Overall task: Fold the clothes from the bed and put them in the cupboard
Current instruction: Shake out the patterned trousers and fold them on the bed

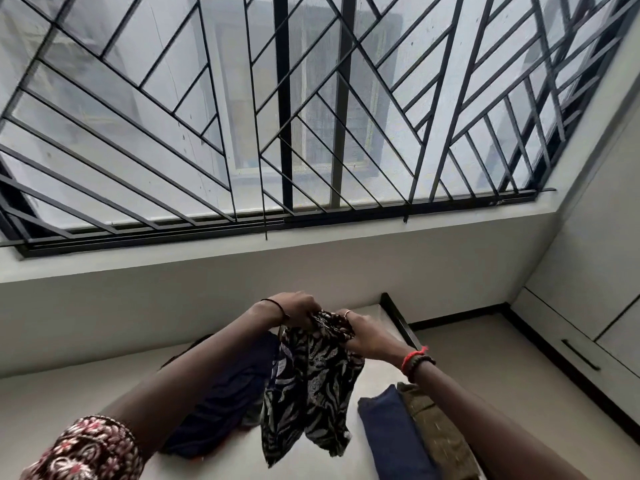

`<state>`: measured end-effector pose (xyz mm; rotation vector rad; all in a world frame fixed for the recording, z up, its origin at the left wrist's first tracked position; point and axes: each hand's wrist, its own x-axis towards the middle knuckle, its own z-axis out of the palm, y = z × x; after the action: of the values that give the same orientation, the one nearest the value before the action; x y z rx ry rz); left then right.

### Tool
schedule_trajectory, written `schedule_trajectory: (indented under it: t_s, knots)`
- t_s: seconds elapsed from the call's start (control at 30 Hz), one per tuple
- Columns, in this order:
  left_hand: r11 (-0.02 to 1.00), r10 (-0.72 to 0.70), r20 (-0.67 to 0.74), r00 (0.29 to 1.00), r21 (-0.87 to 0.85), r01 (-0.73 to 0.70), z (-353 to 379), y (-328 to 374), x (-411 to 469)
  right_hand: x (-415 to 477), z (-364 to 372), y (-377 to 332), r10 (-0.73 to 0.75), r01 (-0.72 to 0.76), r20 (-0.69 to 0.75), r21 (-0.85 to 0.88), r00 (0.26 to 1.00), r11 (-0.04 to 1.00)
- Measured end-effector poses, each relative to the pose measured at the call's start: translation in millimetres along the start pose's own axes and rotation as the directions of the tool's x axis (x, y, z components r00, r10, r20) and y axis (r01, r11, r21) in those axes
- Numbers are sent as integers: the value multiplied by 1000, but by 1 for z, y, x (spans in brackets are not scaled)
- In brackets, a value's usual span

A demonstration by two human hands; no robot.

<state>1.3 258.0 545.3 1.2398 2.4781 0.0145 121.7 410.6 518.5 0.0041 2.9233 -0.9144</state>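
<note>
A black garment with a white leaf print (pixel 308 393) hangs in the air above the bed (pixel 69 403). My left hand (pixel 294 308) and my right hand (pixel 367 336) both grip its bunched top edge, close together. The rest of the cloth dangles down toward the sheet. On the bed to the left lies a loose dark navy garment (pixel 221 403). To the right lie a folded navy piece (pixel 391 434) and a folded olive-brown piece (pixel 436 434), side by side. The cupboard (pixel 595 306) stands at the right wall, its doors closed.
A large window with a black metal grille (pixel 277 116) fills the wall beyond the bed. The bed's dark frame corner (pixel 398 317) shows behind my right hand. A strip of pale floor (pixel 502 386) runs between the bed and the cupboard.
</note>
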Motion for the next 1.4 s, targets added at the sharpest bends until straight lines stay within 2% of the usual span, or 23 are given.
schedule_trajectory:
  t_s: [0.23,0.37,0.47,0.57,0.7,0.83,0.97,1.1,1.23,1.3,1.4]
  knots:
    - [983,120,139,983,-157,-98,13,-20,-11,5,0,16,-84,59,131,184,988,981]
    - [962,157,260,953,-260,-88,22,-28,-13,3,11,24,-142,73,267,250,953,965]
    - [934,165,311,936,-354,-48,34,-39,-6,7,22,38,-154,48,308,324,939,945]
    - [932,146,330,933,-362,-17,49,-50,12,24,31,54,-160,59,327,299,932,953]
    - [950,103,281,954,-312,-10,59,-58,49,60,45,89,-64,-19,314,254,947,967]
    - [960,23,128,992,-279,14,60,-71,85,92,50,111,65,-113,186,256,980,960]
    - [953,-7,-68,998,-303,-14,59,-82,105,115,41,116,21,-35,55,278,998,960]
    - [941,62,-296,953,-301,-154,77,-96,100,115,42,110,-50,60,-47,231,998,971]
    - [937,155,-425,892,-221,-269,145,-101,81,100,97,128,-49,53,-42,108,998,993]
    - [955,152,-408,900,-172,-240,200,-103,75,84,146,144,-68,68,-38,21,997,997]
    - [981,139,-335,932,-83,-176,294,-101,61,51,233,171,-97,97,-38,16,995,995]
